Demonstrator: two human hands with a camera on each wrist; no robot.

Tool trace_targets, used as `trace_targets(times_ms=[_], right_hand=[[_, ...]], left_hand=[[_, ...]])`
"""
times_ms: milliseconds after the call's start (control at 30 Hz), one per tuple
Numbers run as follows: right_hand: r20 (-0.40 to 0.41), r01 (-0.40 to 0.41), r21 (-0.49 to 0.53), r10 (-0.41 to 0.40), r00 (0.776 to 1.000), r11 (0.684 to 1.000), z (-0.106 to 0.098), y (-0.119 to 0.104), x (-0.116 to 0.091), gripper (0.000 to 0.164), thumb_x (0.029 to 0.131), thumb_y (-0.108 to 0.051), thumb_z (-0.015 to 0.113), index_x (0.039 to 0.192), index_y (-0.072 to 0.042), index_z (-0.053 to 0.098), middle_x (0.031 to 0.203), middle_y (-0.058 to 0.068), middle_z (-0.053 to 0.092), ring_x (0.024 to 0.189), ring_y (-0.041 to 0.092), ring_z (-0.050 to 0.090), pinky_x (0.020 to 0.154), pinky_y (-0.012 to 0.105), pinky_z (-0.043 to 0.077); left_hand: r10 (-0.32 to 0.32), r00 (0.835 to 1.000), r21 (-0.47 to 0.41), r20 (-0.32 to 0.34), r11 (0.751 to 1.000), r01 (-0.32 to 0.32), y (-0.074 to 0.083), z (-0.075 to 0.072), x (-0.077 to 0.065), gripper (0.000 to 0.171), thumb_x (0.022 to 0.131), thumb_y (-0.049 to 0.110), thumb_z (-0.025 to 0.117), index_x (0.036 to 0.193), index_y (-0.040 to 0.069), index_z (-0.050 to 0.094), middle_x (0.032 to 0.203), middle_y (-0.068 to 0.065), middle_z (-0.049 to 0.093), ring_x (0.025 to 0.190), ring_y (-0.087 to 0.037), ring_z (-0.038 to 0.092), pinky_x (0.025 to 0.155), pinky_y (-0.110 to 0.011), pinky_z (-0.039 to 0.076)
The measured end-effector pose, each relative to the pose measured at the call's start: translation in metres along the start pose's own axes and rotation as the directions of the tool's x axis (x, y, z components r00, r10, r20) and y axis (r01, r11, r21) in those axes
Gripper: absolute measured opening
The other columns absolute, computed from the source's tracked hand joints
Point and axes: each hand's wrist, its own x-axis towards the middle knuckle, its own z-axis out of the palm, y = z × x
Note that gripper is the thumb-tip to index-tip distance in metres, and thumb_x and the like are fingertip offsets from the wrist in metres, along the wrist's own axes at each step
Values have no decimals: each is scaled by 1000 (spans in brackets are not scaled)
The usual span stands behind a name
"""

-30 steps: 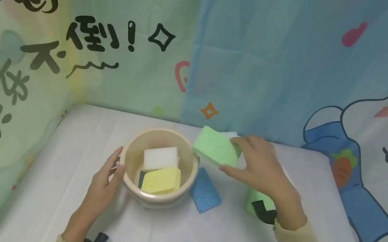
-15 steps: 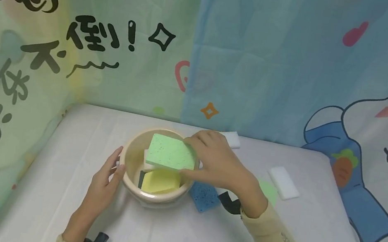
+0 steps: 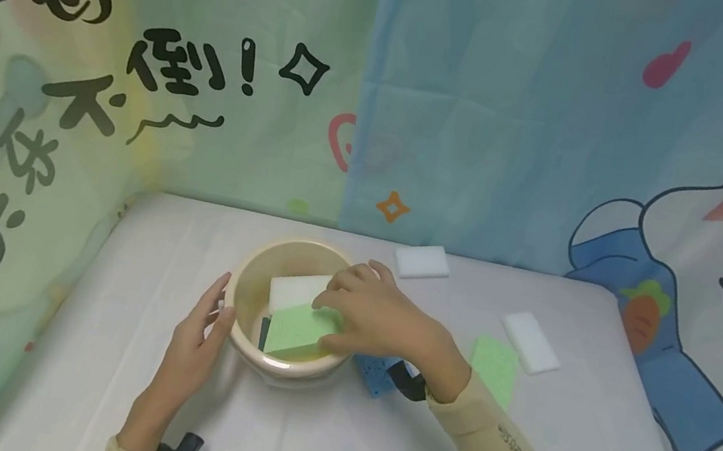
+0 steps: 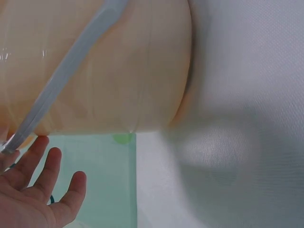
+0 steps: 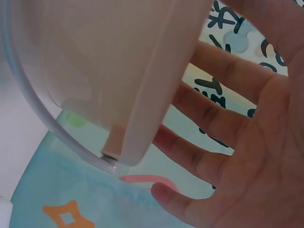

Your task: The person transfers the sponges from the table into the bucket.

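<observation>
A cream bucket (image 3: 283, 371) stands on the white-covered table. My left hand (image 3: 187, 351) rests against its left rim. The left wrist view shows that hand's fingers spread loosely beside the bucket wall (image 4: 118, 85) and its grey handle (image 4: 66, 71). Inside the bucket, my right hand (image 3: 376, 313) pinches a green sponge (image 3: 295, 330) between thumb and fingers, over a mostly covered yellow sponge. Behind it lies a white sponge (image 3: 294, 292). In the right wrist view the bucket rim (image 5: 156, 90) hides the right hand's fingertips and the green sponge.
Right of the bucket, a blue sponge (image 3: 374, 377) is partly covered by the right wrist. Farther right lie a second green sponge (image 3: 493, 364) and a white sponge block (image 3: 530, 343). Another white block (image 3: 422, 262) sits near the back edge, before a printed curtain (image 3: 476, 118).
My right hand has carried the green sponge from right of the bucket, over the rim and down onto the yellow sponge inside. My left hand stays at the rim.
</observation>
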Motion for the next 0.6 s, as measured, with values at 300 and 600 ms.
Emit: trace_targets(times_ms=[300,600], right_hand=[[-15,28,-5,-28,999,1000,3,2,-4,21,93,-35,73,110,-24,73,114,-4,61,116,25,51,113,68,18],[-72,30,-35,-32,997,999,3,3,-10,8,96,-28,66,97,-26,75,101,-9,61,109,23,53,113,67,19]], left_hand=[[-1,1000,-7,4,1000,1,2,0,0,52,108,22,47,157,10,33,148,-15,49,131,-32,49,110,-53,39],[-2,1000,-8,2,1000,2,2,-1,-1,52,108,22,48,156,9,33,146,-15,50,130,-33,50,110,-53,40]])
